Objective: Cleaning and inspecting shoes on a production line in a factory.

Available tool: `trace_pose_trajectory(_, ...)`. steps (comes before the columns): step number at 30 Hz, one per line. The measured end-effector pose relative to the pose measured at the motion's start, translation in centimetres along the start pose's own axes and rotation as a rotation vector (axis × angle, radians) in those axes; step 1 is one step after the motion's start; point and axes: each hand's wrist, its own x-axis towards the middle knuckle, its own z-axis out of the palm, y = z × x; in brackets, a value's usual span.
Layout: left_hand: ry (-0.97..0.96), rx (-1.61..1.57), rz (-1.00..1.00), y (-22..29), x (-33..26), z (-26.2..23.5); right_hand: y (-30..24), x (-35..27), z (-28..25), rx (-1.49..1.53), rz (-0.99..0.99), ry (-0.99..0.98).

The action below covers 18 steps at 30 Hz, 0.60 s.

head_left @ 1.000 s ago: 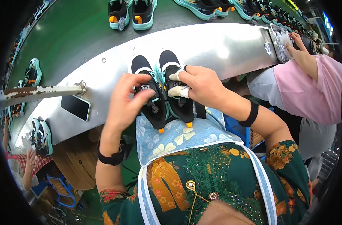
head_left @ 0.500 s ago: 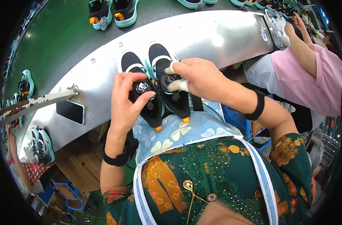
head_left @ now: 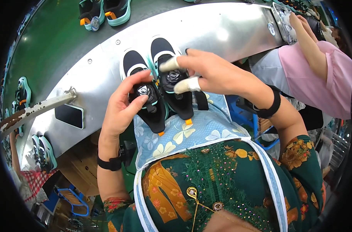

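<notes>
A pair of black sports shoes with white and mint trim stands side by side at the near edge of the metal counter, orange heel tabs toward me. Each has a round lacing dial on top. My left hand has thumb and forefinger around the dial of the left shoe. Over the right shoe, my right hand spreads its thumb and forefinger, both in pale finger covers, on either side of that shoe's dial. The remaining right fingers are partly hidden.
The curved metal counter borders a green surface carrying more shoes. A phone lies at left beside a chipped metal bar. Another shoe pair stands at the counter's left end. A person in pink works at right.
My right thumb and forefinger have spread further apart around the dial. My left thumb has shifted left across its dial's lower edge. The shoes sit slightly higher in view.
</notes>
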Motion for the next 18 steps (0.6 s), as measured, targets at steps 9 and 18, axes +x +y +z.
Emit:
trace_pose_trajectory(9,-0.056,0.171,0.110,-0.1,-0.1,-0.6,1.2,-0.1,1.5,-0.269,-0.130,0.189)
trace_pose_trajectory(18,-0.032,0.168,0.064,0.8,0.0,-0.2,1.2,-0.2,2.4,-0.282,-0.105,0.250)
